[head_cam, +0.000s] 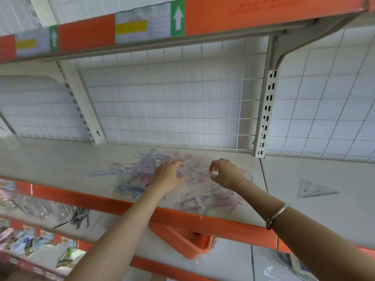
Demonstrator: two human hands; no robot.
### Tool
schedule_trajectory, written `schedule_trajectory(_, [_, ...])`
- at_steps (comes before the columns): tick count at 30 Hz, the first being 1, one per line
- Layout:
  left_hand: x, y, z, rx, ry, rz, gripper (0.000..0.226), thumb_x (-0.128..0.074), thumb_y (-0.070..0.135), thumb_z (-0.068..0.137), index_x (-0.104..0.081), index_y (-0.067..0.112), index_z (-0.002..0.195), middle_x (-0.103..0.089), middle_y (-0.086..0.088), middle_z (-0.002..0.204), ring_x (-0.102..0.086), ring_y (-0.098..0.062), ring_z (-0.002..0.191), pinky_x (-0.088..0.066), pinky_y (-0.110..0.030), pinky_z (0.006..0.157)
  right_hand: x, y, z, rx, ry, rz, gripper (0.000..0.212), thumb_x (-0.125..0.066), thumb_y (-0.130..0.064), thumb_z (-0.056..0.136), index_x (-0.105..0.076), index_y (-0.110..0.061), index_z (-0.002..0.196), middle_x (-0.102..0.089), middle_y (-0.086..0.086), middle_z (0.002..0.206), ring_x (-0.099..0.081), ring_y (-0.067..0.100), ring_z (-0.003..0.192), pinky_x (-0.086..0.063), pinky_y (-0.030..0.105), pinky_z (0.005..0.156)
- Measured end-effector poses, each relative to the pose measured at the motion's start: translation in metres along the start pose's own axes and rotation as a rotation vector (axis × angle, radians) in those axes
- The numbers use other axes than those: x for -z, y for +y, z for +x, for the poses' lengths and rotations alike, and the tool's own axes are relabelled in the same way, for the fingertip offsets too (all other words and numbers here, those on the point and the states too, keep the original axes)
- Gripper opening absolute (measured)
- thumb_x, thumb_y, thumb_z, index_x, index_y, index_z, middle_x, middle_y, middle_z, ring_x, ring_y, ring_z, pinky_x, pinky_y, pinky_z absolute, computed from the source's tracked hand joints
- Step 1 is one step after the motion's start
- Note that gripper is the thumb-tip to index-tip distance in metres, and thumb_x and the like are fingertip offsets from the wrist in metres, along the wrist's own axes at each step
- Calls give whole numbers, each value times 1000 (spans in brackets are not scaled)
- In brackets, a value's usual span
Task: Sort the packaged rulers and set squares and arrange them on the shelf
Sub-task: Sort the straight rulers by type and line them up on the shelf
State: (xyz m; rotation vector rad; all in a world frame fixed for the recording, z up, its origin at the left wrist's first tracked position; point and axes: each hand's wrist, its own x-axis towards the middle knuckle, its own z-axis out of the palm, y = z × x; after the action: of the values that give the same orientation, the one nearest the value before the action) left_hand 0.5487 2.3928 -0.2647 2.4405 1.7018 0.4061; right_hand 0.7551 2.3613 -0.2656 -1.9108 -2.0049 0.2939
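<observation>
Right now your two hands are apart over the pile of packaged rulers and set squares (140, 175), which lies in the middle of the shelf (60, 159). The pile spreads from near the back, under the wire grid (172, 98), to the front edge, where a few clear packs hang over the orange lip.

Your left hand (169, 176) rests flat on the heap with its fingers spread and straight. Your right hand (226, 174) hovers just beside it, fingers curled toward the thumb. Whether it pinches a clear pack cannot be told, since the wrapping is see-through and blurred. A silver bracelet (277, 214) sits on your right forearm.

The packs have no common direction; their long axes cross one another. One long pack at the pile's left rim runs roughly along the shelf's length. Printing on the packs shows only as pink and blue smears.

A single set square (314, 189) lies flat, well apart, on the shelf board to the right. Its longest side faces the front edge and its apex points toward the back.

On the edge strip of the shelf above, price tags (142, 23) carry a yellow block each, beside green panels with a white upward arrow (178, 18). Their writing is too blurred to read.

An orange basket (186, 244) sits on the level below.
</observation>
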Motion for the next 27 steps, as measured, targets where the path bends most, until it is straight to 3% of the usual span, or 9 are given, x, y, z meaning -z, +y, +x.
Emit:
schedule_trajectory(8, [15, -38, 6, -33, -140, 105, 80, -54, 67, 82, -30, 28, 147, -31, 2, 154, -28, -22, 141, -25, -42, 112, -22, -39, 20, 6, -65, -56, 50, -61, -19, 84, -48, -21, 132, -51, 7, 131, -46, 25, 122, -39, 37, 101])
schedule_trajectory(14, [16, -50, 15, -24, -301, 113, 87, -49, 74, 80, -18, 33, 151, -16, 4, 160, -14, -25, 146, -12, -52, 116, -25, -54, 26, -40, -193, -124, 66, -58, -32, 88, -30, -20, 146, -40, 8, 145, -31, 30, 134, -24, 45, 107])
schedule_trajectory(19, [15, -51, 28, -23, -235, 72, 73, -60, 69, 76, -43, 31, 136, -37, 3, 149, -29, -25, 139, -25, -47, 106, -26, -54, 28, -96, -258, -98, 72, -63, -43, 86, -29, -21, 146, -36, 6, 147, -25, 29, 136, -23, 47, 107])
schedule_trajectory(27, [17, -50, 40, -39, -212, -132, 69, -80, 49, 69, -46, 20, 122, -53, 6, 127, -52, -17, 113, -41, -32, 90, -25, -50, 27, -96, -118, -20, 70, -75, -46, 73, -44, -29, 134, -47, 3, 127, -36, 24, 124, -26, 40, 102])
